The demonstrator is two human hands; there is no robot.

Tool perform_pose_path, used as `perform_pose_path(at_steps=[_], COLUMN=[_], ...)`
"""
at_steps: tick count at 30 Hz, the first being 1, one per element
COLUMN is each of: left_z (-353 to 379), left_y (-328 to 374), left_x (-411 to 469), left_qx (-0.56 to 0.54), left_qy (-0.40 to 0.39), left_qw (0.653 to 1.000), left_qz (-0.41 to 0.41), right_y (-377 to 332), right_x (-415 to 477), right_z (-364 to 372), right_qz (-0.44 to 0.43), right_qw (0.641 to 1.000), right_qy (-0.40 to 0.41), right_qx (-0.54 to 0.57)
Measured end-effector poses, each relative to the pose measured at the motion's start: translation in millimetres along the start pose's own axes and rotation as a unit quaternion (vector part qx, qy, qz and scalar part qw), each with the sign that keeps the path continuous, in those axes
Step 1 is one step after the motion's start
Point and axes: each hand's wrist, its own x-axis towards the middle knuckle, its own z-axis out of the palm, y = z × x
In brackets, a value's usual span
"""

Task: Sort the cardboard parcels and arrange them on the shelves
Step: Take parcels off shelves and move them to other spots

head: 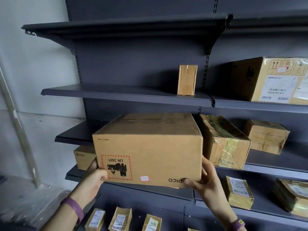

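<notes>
We judge that the sorting is already well advanced; many parcels stand on the dark grey metal shelves (pixel 126 94), and we take the large brown cardboard box with the upside-down "UN 3481" battery label (pixel 148 150) as our landmark; it is in the air in front of the shelving, not yet resting on any shelf.

Above this box a small upright brown carton (pixel 187 80) stands alone on its shelf; above and to the right of the box sits a big carton with white shipping labels (pixel 273 80); just to the right of the box lie a brown parcel wrapped in clear tape (pixel 223 142) and, beyond it, another plain carton (pixel 266 136); behind its lower left corner a similar "PICO" carton (pixel 83 157) rests on a shelf; below the box there are several small flat labelled packets (pixel 120 219). The shelf space to the left of the box looks free, so we think this parcel is still to be placed there.

The left hand (pixel 95 179) clamps the lower left corner, thumb on the front face; the right hand (pixel 205 179) clamps the lower right corner, fingers closed against the side.

The box is upside down, because its printing reads inverted; its long axis runs left to right, about parallel to the shelf edges; the labelled face points toward us.
</notes>
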Motion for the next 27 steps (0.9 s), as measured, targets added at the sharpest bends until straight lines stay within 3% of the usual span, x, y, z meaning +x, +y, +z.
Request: perform_pose_path(at_steps=[3, 6, 9, 12, 16, 19, 22, 27], left_z=[-2, -6, -10, -9, -5, -1, -8, -7], left_y=[7, 8, 5, 3, 1, 5, 9, 2], left_x=[14, 29, 31, 32, 26, 11, 3, 7], left_qx=[-0.009, -0.034, -0.049, -0.061, -0.088, -0.136, -0.205, -0.244], left_qy=[0.053, 0.059, 0.065, 0.057, 0.037, -0.022, -0.061, -0.091], left_qw=[0.999, 0.998, 0.996, 0.995, 0.994, 0.99, 0.977, 0.964], left_qz=[-0.006, -0.014, -0.039, -0.047, -0.054, -0.036, -0.02, -0.052], right_y=[-11, -24, -22, -16, -14, -18, -21, -26], right_x=[-2, -7, -12, -14, -5, 3, 17, 29], right_z=[16, 40, 50, 51, 49, 41, 27, 14], right_qz=[-0.048, -0.123, -0.131, -0.127, -0.1, -0.08, -0.044, 0.007], right_qw=[0.994, 0.96, 0.947, 0.963, 0.985, 0.982, 0.972, 0.956], right_qy=[-0.007, -0.019, -0.026, -0.011, 0.072, 0.157, 0.218, 0.214], right_qx=[-0.097, -0.249, -0.293, -0.235, -0.119, -0.062, 0.077, 0.198])
